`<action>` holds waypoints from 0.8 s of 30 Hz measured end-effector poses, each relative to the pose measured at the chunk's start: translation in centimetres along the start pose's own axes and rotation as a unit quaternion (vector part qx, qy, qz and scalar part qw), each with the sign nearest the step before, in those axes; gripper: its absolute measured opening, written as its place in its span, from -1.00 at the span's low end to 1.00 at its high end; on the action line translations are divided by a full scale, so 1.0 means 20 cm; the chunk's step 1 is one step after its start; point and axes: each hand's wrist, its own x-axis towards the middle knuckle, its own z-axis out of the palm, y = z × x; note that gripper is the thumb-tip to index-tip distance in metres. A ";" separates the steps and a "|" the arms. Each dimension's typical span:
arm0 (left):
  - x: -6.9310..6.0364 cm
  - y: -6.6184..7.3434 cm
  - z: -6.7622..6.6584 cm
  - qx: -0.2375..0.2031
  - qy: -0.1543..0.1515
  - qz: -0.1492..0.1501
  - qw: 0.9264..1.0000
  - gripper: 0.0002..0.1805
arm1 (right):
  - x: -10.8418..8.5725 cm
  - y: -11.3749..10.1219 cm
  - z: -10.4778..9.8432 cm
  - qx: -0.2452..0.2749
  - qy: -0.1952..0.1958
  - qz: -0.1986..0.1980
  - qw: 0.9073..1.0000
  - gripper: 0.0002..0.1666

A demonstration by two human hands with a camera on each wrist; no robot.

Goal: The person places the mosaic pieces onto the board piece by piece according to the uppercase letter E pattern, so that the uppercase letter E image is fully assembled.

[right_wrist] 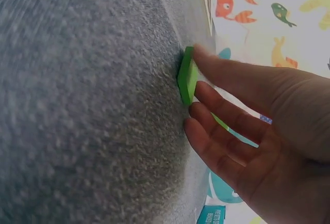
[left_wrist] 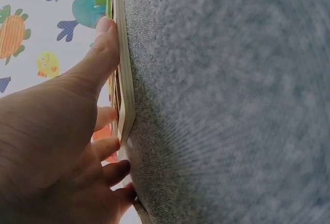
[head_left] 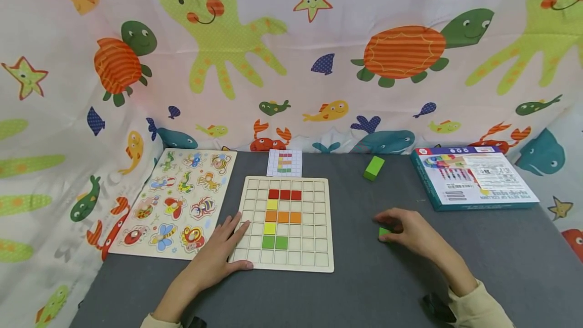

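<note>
My left hand [head_left: 219, 247] rests on the lower left corner of a wooden grid board [head_left: 314, 224], fingers spread along its left side. In the left wrist view the thumb [left_wrist: 105, 41] lies against the board's near edge. Red tiles [head_left: 284, 195], yellow tiles [head_left: 269, 228], orange tiles [head_left: 283, 216] and green tiles [head_left: 275, 242] sit in its squares. Right of the board, my right hand [head_left: 412, 232] has its thumb and fingertips around a small green tile [right_wrist: 188, 77] lying on the table. The fingers partly cover this tile in the head view.
A pattern card [head_left: 284, 163] lies behind the board. At the left is a puzzle board [head_left: 182, 201] with insect pieces. A green block [head_left: 373, 168] stands towards the back, and a flat box [head_left: 475, 178] lies at the right. Behind them hangs a printed cloth [head_left: 282, 39].
</note>
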 end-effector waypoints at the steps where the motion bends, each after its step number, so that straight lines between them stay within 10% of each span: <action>1: 0.00 0.00 0.00 -0.001 0.000 0.000 1.000 0.01 | 0.00 0.00 0.00 0.000 -0.004 0.002 1.000 -0.57; 24: 0.00 -0.01 0.01 0.002 0.004 0.003 1.000 0.04 | 0.20 -0.28 0.15 0.039 -0.010 -0.060 0.997 -0.70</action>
